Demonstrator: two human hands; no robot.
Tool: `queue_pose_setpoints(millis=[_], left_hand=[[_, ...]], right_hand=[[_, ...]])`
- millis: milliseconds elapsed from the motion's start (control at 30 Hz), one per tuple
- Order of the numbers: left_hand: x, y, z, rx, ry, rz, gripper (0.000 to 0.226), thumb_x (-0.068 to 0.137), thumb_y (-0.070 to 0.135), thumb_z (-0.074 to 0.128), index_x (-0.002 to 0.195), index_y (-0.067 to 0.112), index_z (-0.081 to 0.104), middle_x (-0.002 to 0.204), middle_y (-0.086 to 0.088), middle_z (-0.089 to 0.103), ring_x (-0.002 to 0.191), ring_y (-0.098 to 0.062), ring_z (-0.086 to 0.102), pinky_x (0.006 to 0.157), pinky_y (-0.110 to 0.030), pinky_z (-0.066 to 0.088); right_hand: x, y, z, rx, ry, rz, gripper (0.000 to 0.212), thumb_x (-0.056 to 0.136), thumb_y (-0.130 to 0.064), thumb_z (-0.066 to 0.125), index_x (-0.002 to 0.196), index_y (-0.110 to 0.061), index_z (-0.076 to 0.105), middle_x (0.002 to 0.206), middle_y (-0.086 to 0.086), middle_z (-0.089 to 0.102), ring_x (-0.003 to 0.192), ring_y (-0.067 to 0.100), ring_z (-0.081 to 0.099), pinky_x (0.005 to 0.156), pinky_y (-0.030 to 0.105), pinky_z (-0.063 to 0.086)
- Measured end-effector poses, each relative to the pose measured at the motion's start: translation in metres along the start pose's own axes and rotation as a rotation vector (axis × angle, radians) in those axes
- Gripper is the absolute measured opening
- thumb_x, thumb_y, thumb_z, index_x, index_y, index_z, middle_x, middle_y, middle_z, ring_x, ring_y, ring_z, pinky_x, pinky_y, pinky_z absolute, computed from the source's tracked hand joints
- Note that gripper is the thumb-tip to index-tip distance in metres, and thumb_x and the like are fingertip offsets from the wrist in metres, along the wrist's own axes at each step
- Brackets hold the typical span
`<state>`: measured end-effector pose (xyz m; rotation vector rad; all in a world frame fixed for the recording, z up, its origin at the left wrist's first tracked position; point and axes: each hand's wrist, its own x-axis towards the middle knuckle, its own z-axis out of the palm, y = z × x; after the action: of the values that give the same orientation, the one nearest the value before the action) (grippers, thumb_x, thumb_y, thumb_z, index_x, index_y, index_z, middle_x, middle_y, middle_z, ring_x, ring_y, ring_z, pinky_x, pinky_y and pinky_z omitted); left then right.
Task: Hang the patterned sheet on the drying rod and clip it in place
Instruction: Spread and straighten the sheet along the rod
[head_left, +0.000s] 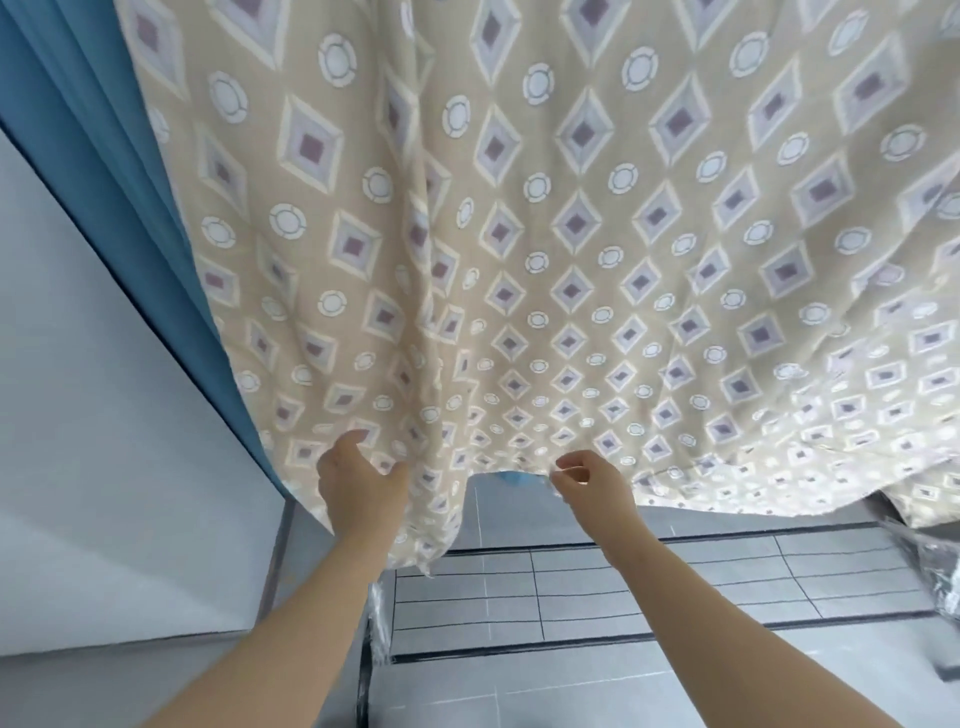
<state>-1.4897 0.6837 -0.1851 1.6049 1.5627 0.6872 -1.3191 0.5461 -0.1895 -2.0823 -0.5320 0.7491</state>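
Note:
The patterned sheet (545, 234) is beige with purple diamonds and white circles. It hangs down in front of me and fills the upper view; whatever it hangs from is out of frame above. My left hand (358, 480) grips a fold of the sheet near its lower left edge, thumb and fingers curled into the cloth. My right hand (589, 480) pinches the bottom hem a little to the right, where the hem arches up. No clip is visible.
A blue curtain (119, 208) hangs at the left beside a white wall (104, 467). Grey tiled floor (623, 597) lies below. Clear crinkled plastic (930, 571) sits at the right edge.

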Motion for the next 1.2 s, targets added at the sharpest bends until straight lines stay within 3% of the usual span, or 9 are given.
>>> queue_pose_setpoints(millis=[300, 367, 467, 600, 667, 867, 967, 1133, 1200], left_hand=[[-0.075, 0.035, 0.109, 0.030, -0.365, 0.041, 0.023, 0.084, 0.010, 0.058, 0.106, 0.017, 0.057, 0.109, -0.001, 0.058, 0.088, -0.017, 0.056, 0.070, -0.024, 0.038], [-0.076, 0.039, 0.123, 0.044, -0.404, 0.038, 0.019, 0.086, 0.011, 0.056, 0.102, 0.021, 0.055, 0.106, 0.003, 0.057, 0.081, -0.014, 0.055, 0.059, -0.021, 0.038], [-0.068, 0.046, 0.142, 0.076, -0.430, 0.048, 0.016, 0.087, 0.012, 0.056, 0.098, 0.022, 0.054, 0.102, 0.006, 0.057, 0.085, -0.014, 0.054, 0.057, -0.013, 0.037], [-0.048, 0.064, 0.164, 0.086, -0.463, 0.041, 0.014, 0.087, 0.012, 0.055, 0.096, 0.023, 0.054, 0.100, 0.005, 0.058, 0.086, -0.014, 0.053, 0.059, -0.018, 0.040], [-0.039, 0.080, 0.176, 0.098, -0.505, 0.084, 0.013, 0.087, 0.013, 0.055, 0.097, 0.023, 0.055, 0.100, 0.004, 0.058, 0.087, -0.014, 0.053, 0.059, -0.015, 0.038], [-0.028, 0.152, 0.212, 0.145, -0.583, 0.278, 0.024, 0.087, 0.016, 0.057, 0.110, 0.022, 0.056, 0.101, 0.005, 0.057, 0.085, -0.013, 0.056, 0.062, -0.020, 0.042], [-0.032, 0.189, 0.230, 0.100, -0.535, 0.402, 0.035, 0.085, 0.016, 0.062, 0.118, 0.023, 0.052, 0.107, 0.004, 0.054, 0.087, -0.013, 0.054, 0.076, -0.028, 0.046], [-0.061, 0.244, 0.274, 0.014, -0.357, 0.682, 0.064, 0.074, 0.027, 0.076, 0.128, 0.020, 0.044, 0.128, 0.001, 0.043, 0.112, -0.014, 0.044, 0.092, -0.031, 0.040], [-0.081, 0.264, 0.297, 0.021, -0.243, 0.765, 0.083, 0.062, 0.047, 0.076, 0.130, 0.021, 0.037, 0.133, -0.005, 0.039, 0.120, -0.021, 0.040, 0.095, -0.034, 0.039]], right_hand=[[0.018, 0.068, -0.098, 0.024, 0.009, 0.102, 0.015, 0.090, -0.020, 0.053, 0.103, -0.018, 0.057, 0.095, 0.000, 0.063, 0.078, 0.018, 0.055, 0.057, 0.024, 0.039], [0.027, 0.076, -0.112, 0.020, 0.060, 0.129, 0.020, 0.090, -0.022, 0.053, 0.109, -0.015, 0.057, 0.095, 0.000, 0.063, 0.079, 0.018, 0.056, 0.056, 0.024, 0.039], [0.045, 0.078, -0.134, 0.015, 0.195, 0.198, 0.036, 0.092, -0.028, 0.052, 0.123, -0.012, 0.048, 0.098, 0.003, 0.061, 0.076, 0.019, 0.056, 0.064, 0.029, 0.042], [0.075, 0.062, -0.166, 0.026, 0.364, 0.201, 0.069, 0.087, -0.039, 0.058, 0.141, -0.010, 0.025, 0.135, 0.013, 0.046, 0.115, 0.031, 0.049, 0.090, 0.041, 0.042], [0.091, 0.045, -0.182, 0.058, 0.423, 0.101, 0.077, 0.084, -0.041, 0.063, 0.143, -0.012, 0.024, 0.138, 0.013, 0.041, 0.124, 0.030, 0.044, 0.097, 0.043, 0.040], [0.130, -0.011, -0.230, 0.264, 0.476, -0.144, 0.073, 0.079, -0.036, 0.070, 0.138, -0.016, 0.031, 0.117, 0.000, 0.048, 0.104, 0.014, 0.049, 0.075, 0.020, 0.036], [0.146, -0.025, -0.263, 0.337, 0.504, -0.274, 0.062, 0.079, -0.027, 0.072, 0.130, -0.017, 0.038, 0.105, -0.012, 0.052, 0.092, 0.006, 0.055, 0.069, 0.009, 0.041], [0.174, -0.017, -0.318, 0.273, 0.449, -0.385, 0.028, 0.082, -0.030, 0.067, 0.105, -0.026, 0.051, 0.092, -0.012, 0.059, 0.084, 0.004, 0.056, 0.079, 0.020, 0.044], [0.179, -0.003, -0.338, 0.271, 0.483, -0.377, 0.019, 0.084, -0.029, 0.063, 0.098, -0.022, 0.052, 0.085, -0.010, 0.056, 0.077, 0.004, 0.054, 0.075, 0.022, 0.042]])
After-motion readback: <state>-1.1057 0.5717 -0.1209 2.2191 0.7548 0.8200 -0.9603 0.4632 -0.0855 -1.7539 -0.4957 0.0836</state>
